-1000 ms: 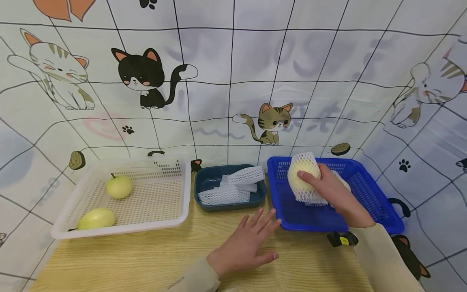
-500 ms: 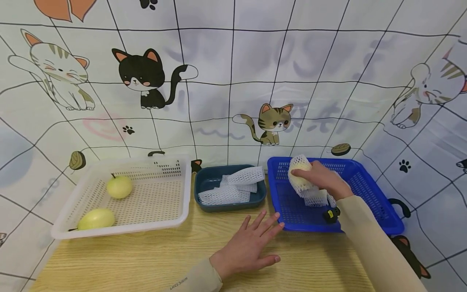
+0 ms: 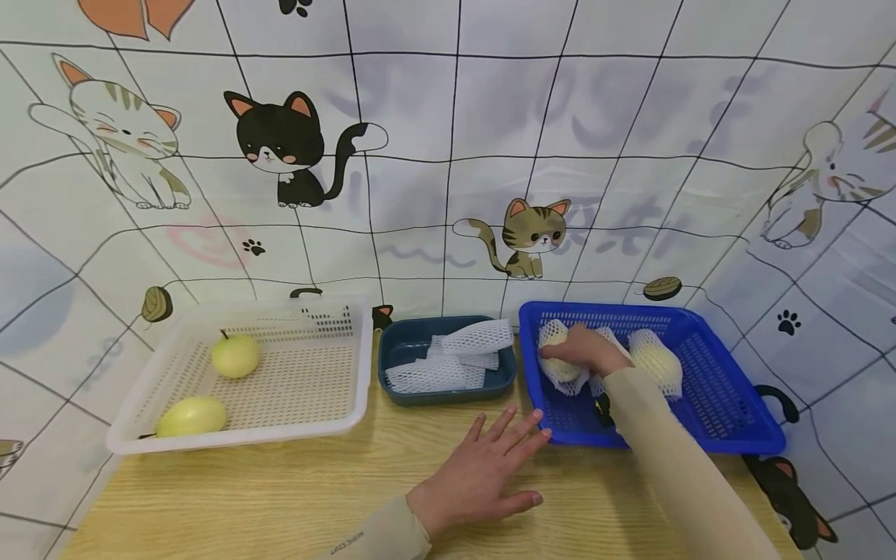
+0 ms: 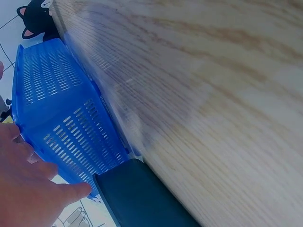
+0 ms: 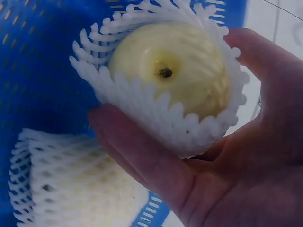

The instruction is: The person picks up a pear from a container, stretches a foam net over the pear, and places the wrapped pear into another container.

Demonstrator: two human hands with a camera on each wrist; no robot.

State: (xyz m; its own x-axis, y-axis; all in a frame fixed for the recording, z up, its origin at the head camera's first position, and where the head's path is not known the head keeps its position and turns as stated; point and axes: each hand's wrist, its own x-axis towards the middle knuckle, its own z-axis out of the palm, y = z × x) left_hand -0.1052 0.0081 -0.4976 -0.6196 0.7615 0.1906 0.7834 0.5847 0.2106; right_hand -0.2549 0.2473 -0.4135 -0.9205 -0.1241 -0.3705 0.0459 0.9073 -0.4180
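My right hand grips a pale yellow pear in a white foam net sleeve, inside the left end of the blue basket. The right wrist view shows the pear's blossom end uncovered by the sleeve, with thumb and fingers round the sides. Another sleeved pear lies farther right in the basket. More white netting shows partly behind my right hand. My left hand is spread with straight fingers over the table, fingertips at the basket's front left corner; whether they touch it I cannot tell.
A white basket at the left holds two bare pears, an upright one and one on its side. Between the baskets stands a dark teal tray with several foam sleeves. A cat-patterned wall covering rises behind.
My right hand has lowered the sleeved pear and moved it left in the blue basket. The other sleeved pear has come into sight. My left hand has stayed almost still.
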